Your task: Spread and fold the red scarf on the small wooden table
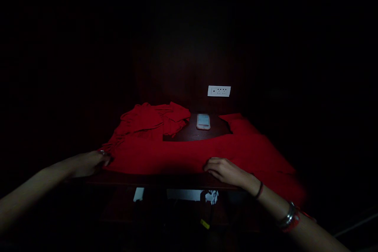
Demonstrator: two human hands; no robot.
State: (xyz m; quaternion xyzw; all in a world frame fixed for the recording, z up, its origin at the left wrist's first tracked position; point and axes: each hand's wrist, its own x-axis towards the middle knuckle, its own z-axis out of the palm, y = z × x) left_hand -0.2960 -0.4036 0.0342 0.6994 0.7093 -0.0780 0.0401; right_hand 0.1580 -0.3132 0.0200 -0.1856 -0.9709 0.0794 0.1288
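A red cloth (165, 157) lies spread along the front of a dark table, with a gathered, crumpled part (141, 120) at the back left. My left hand (91, 162) is at its left front corner, fingers curled and closed on the edge. At the front edge, right of the middle, my right hand (223, 170) has its fingers bent together on the cloth; the fingertips are partly hidden. To the right, more of the red fabric (265, 157) runs back along the table and hangs over the side.
A phone (203, 121) with a lit screen lies on the dark tabletop (191, 136) behind the cloth. On the wall is a white socket panel (219, 91). Below the table edge, pale objects (184, 194) and a small yellow item (204, 224) show dimly. The surroundings are very dark.
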